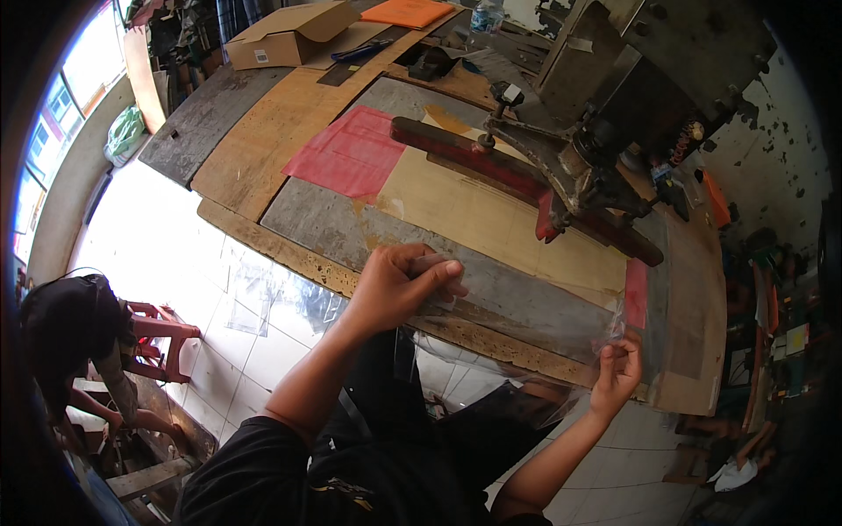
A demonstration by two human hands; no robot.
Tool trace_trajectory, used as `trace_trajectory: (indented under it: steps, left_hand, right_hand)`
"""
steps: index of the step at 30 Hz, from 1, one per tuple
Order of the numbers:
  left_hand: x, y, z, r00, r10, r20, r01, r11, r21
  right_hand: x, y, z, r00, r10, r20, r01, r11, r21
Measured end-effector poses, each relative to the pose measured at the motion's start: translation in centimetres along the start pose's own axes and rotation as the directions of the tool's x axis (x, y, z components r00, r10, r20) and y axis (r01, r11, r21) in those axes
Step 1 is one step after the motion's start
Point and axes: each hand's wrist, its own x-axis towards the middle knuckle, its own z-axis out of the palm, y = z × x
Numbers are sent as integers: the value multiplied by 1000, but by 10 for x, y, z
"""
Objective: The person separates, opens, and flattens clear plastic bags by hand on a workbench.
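My left hand (399, 285) pinches one end of a clear plastic sheet (535, 320) at the near edge of the worn wooden worktable (263, 158). My right hand (618, 373) grips the other end of the same sheet, near a red strip (635, 294) at the table's right. The sheet stretches between both hands over the table edge and hangs down toward my lap. Just beyond it stands a heavy metal press machine (605, 114) with a dark red bar (474, 149) lying over a tan board (474, 215).
A red plastic sheet (351, 153) lies on the table. At the far end are a cardboard box (289, 35), an orange folder (405, 11) and a bottle (485, 15). Another person (79, 342) sits low at left by a red stool (162, 337). Loose clear sheets (263, 298) lie on the tiled floor.
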Motion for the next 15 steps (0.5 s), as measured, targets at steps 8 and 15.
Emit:
trace_trajectory:
  steps: [8, 15]
  left_hand:
    - [0, -8, 0, 999, 12, -50, -8, 996, 94]
    - [-6, -3, -4, 995, 102, 25, -103, 994, 48]
  right_hand:
    - [0, 5, -3, 999, -38, -8, 38, 999, 9]
    - [0, 2, 0, 984, 86, -153, -91, 996, -24]
